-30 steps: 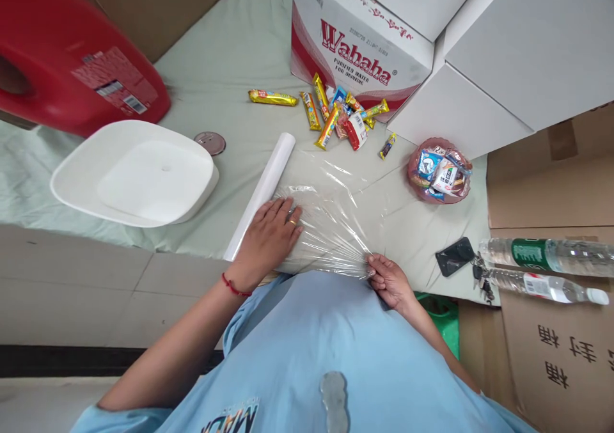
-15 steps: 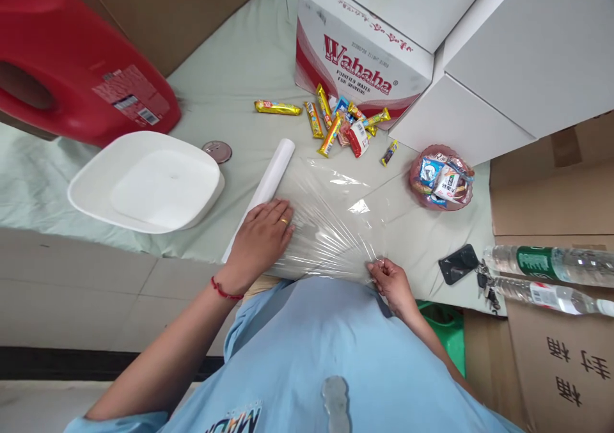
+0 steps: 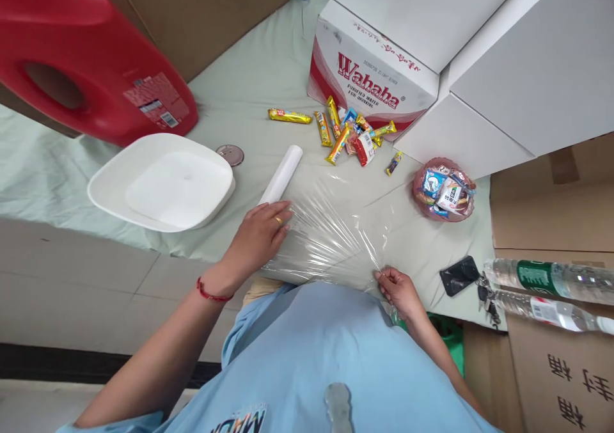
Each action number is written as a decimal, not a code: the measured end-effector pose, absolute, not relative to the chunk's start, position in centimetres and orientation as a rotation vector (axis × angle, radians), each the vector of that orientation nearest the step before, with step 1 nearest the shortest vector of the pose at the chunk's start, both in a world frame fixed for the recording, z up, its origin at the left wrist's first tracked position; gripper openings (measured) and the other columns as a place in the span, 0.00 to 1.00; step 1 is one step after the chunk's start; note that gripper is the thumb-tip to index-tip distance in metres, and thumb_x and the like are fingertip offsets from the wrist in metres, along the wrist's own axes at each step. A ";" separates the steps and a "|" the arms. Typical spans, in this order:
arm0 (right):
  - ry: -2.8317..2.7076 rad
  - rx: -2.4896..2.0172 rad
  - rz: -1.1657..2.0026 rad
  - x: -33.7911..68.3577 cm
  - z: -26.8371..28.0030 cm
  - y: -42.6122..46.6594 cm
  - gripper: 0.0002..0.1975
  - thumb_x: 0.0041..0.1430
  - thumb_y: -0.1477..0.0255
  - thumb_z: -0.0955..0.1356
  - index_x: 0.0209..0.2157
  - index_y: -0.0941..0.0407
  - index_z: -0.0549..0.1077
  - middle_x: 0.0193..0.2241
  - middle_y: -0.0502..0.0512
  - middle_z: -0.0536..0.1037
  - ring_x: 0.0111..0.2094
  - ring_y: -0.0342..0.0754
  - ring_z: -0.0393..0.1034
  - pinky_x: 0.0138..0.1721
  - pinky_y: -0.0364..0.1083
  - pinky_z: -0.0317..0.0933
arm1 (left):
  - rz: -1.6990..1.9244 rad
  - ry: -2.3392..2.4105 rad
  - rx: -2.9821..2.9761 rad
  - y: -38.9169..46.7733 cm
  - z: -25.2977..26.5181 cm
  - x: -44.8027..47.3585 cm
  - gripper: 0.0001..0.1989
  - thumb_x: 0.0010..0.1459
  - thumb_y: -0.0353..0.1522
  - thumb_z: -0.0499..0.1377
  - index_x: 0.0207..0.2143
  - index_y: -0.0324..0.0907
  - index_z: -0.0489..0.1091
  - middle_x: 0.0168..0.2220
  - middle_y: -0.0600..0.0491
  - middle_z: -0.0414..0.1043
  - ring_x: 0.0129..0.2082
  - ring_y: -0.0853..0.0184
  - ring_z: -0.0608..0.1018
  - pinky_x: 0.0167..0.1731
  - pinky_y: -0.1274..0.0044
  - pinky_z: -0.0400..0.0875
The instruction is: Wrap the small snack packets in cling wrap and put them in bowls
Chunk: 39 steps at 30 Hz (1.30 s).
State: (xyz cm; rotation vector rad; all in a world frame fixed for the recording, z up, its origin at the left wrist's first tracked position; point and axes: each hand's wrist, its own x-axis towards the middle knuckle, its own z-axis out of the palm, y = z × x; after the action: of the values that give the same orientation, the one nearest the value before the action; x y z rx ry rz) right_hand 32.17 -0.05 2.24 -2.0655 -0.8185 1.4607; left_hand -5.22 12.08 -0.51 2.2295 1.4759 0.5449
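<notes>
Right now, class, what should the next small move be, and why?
Probably a small outward draw by the right hand: its grip pinches the clear, creased plastic film, while the left hand lies over part of the long white cylindrical roll, likely steadying it.

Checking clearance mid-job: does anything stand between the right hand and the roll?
No obstacle shows: only the film spans the gap from the roll to the right hand, which pinches it. The left hand lies over the roll's near part; the snacks lie beyond, off that line.
</notes>
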 end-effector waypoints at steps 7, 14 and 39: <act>-1.035 -2.164 1.429 33.7 2.5 0.1 0.31 0.44 0.39 0.76 0.24 0.52 0.66 0.16 0.44 0.67 0.16 0.40 0.54 0.17 0.42 0.47 | 0.657 1.578 2.210 11.6 -1.0 -4.7 0.22 0.68 0.29 0.50 0.59 0.45 0.75 0.71 0.44 0.64 0.71 0.51 0.66 0.69 0.52 0.63; -1.573 -2.464 1.088 39.5 9.1 6.3 0.25 0.56 0.44 0.70 0.33 0.53 0.79 0.19 0.50 0.76 0.19 0.48 0.68 0.23 0.46 0.60 | 0.587 1.735 2.025 12.3 -1.2 -5.1 0.30 0.70 0.41 0.54 0.69 0.37 0.61 0.69 0.33 0.62 0.68 0.45 0.68 0.64 0.54 0.69; -2.426 -1.752 0.302 24.0 -3.7 18.0 0.31 0.79 0.60 0.56 0.76 0.58 0.57 0.77 0.64 0.55 0.78 0.56 0.46 0.77 0.62 0.38 | -0.006 2.057 1.883 18.3 3.1 -5.0 0.23 0.74 0.43 0.48 0.52 0.34 0.74 0.51 0.37 0.78 0.50 0.47 0.81 0.43 0.65 0.75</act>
State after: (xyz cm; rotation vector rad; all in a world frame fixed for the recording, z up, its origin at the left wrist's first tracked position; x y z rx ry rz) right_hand 24.01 17.98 -3.73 -1.7524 -2.4261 0.3015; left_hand -4.98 18.33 3.08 1.8832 2.0572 -0.0060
